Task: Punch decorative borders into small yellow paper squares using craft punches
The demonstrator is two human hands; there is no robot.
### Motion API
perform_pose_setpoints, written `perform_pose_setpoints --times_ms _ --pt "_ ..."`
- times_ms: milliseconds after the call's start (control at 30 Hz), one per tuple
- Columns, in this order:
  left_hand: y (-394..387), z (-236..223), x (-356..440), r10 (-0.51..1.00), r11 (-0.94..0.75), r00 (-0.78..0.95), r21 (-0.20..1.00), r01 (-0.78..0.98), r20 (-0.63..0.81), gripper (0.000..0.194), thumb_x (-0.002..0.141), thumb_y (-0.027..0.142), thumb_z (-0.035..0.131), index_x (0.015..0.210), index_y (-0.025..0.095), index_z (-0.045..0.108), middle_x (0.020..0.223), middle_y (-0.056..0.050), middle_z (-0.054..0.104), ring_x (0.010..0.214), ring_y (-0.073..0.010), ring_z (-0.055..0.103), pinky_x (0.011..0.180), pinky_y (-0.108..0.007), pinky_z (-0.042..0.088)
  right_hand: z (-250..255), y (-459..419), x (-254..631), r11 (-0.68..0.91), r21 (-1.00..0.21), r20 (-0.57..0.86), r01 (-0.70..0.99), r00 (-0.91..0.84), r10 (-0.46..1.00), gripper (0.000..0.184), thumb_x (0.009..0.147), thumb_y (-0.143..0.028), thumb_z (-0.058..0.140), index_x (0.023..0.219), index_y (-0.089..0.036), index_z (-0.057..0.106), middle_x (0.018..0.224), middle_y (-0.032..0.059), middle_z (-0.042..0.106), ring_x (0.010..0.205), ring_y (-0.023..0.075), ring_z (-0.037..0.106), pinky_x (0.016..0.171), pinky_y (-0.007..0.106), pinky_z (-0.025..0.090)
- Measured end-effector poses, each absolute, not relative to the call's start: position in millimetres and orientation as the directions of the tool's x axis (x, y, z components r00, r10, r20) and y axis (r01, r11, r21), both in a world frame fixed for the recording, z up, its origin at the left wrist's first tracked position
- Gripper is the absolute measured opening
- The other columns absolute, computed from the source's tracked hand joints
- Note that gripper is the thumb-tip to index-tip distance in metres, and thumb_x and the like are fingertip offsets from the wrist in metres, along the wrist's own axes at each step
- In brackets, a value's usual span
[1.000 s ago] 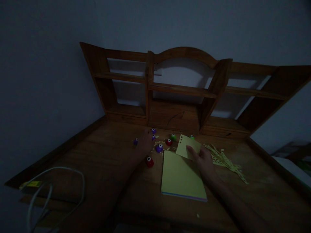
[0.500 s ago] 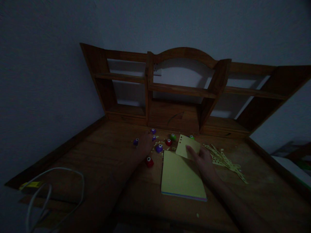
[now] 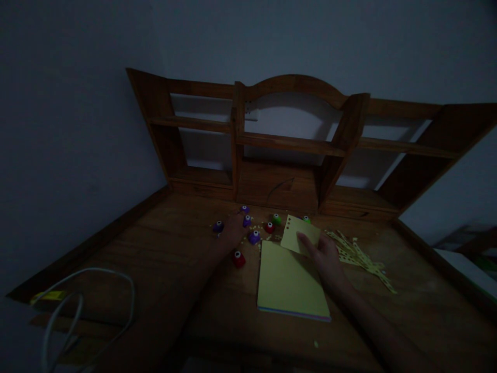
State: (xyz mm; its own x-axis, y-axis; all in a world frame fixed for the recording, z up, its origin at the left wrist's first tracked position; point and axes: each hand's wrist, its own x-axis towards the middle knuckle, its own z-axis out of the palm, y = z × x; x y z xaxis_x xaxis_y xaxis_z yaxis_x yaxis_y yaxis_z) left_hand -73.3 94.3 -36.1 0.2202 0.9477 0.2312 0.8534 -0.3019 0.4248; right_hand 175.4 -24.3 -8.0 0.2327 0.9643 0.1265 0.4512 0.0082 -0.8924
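My left hand (image 3: pixel 233 230) is over the desk, thumb and fingers closed about a purple craft punch (image 3: pixel 247 221); the hand partly hides it. My right hand (image 3: pixel 324 254) pinches a small yellow sheet of paper (image 3: pixel 297 235), thumb on top. Several punched holes run along the sheet's left edge. Below it lies a stack of coloured paper (image 3: pixel 291 287), yellow on top. Around my left hand stand another purple punch (image 3: pixel 254 237), a red punch (image 3: pixel 238 259) and a dark purple punch (image 3: pixel 218 226). Further right are a second red punch (image 3: pixel 269 227) and a green punch (image 3: pixel 276 219).
Punched yellow paper strips (image 3: pixel 361 259) lie in a heap to the right. Tiny paper bits (image 3: pixel 256 228) are scattered among the punches. A wooden shelf unit (image 3: pixel 279 184) stands along the back of the desk. A white cable (image 3: pixel 132 295) loops at the left front.
The purple punch at my left hand has shifted slightly right and shows a little more. A pale spot now shows by the hand's left side. My right hand and its sheet are nearly still.
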Motion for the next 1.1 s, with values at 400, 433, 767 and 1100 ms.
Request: perform_pose_setpoints --times_ms 400,433,767,1100 --pt "97 -42 -74 0.954 -0.284 0.198 0.46 0.841 0.227 0.025 0.073 0.025 0.063 0.096 0.015 0.058 0.1 -0.01 0.062 0.093 -0.0197 0.06 0.078 -0.028 0.044 -16 -23 174 0.051 -0.898 0.167 0.437 0.232 0.958 0.048 0.076 -0.058 0.056 0.083 -0.012 0.069 0.076 0.0091 0.072 0.067 0.0256 0.065 0.055 0.031 0.047" --pt "98 -42 -73 0.955 -0.278 0.19 0.46 0.843 0.227 0.024 0.073 0.025 0.063 0.094 0.015 0.058 0.1 -0.01 0.062 0.093 -0.0198 0.06 0.079 -0.028 0.044 -15 -23 174 0.055 -0.898 0.174 0.436 0.238 0.955 0.048 0.076 -0.058 0.057 0.083 -0.012 0.069 0.075 0.0092 0.072 0.067 0.0257 0.065 0.055 0.031 0.047" --pt "96 -45 -70 0.956 -0.269 0.178 0.464 0.844 0.232 0.019 0.079 0.028 0.06 0.093 0.016 0.061 0.099 -0.007 0.063 0.093 -0.018 0.059 0.081 -0.027 0.043 -19 -19 176 0.062 -0.899 0.203 0.434 0.287 0.936 0.051 0.075 -0.061 0.056 0.087 -0.012 0.069 0.076 0.0089 0.072 0.066 0.0258 0.065 0.056 0.032 0.047" --pt "103 -50 -68 0.963 -0.242 0.134 0.53 0.813 0.234 0.019 0.077 0.029 0.061 0.09 0.015 0.06 0.094 -0.009 0.064 0.086 -0.0191 0.059 0.076 -0.028 0.041 -21 -14 182 0.062 -0.829 0.24 0.556 0.253 0.937 0.048 0.081 -0.057 0.052 0.079 -0.012 0.069 0.073 0.0111 0.072 0.066 0.0263 0.066 0.058 0.032 0.048"
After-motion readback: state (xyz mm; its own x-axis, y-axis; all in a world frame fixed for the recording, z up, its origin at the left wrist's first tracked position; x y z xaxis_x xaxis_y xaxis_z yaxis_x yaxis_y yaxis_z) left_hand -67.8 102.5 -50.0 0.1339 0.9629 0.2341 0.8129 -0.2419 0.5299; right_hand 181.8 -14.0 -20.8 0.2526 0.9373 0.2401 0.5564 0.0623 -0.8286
